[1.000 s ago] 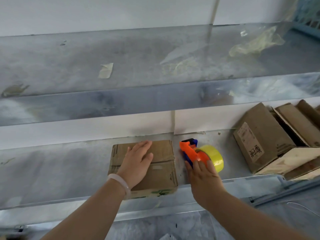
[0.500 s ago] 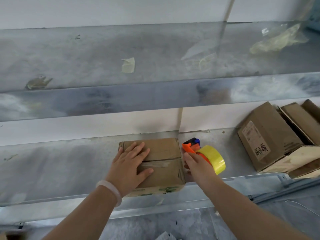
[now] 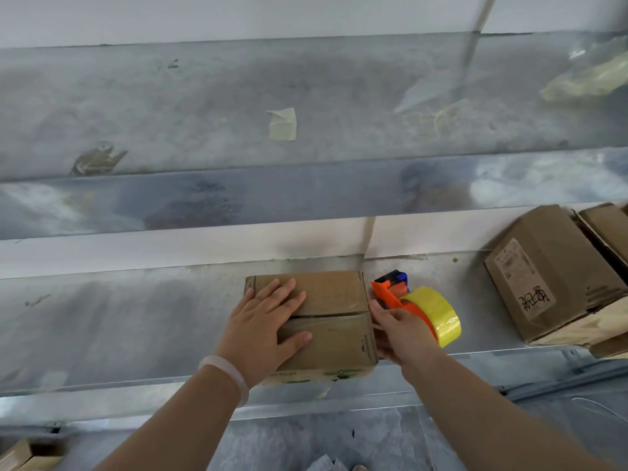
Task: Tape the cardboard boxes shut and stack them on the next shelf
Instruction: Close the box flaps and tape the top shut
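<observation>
Galvanised shelving fills the view, and on the lower shelf [image 3: 136, 317] the cardboard box [image 3: 333, 300] is pressed down by the left hand [image 3: 265, 321], its fingers straight and spread across the flap seam. Within the last second the tape dispenser [image 3: 390, 295], gripped in the right hand [image 3: 401, 331], has been brought close against the box's right edge at the seam, so a taping stroke is judged imminent. Green print on the box front cannot be read. Handwritten characters are seen on the label [image 3: 530, 287] of a neighbouring box [image 3: 560, 253], but not legibly.
</observation>
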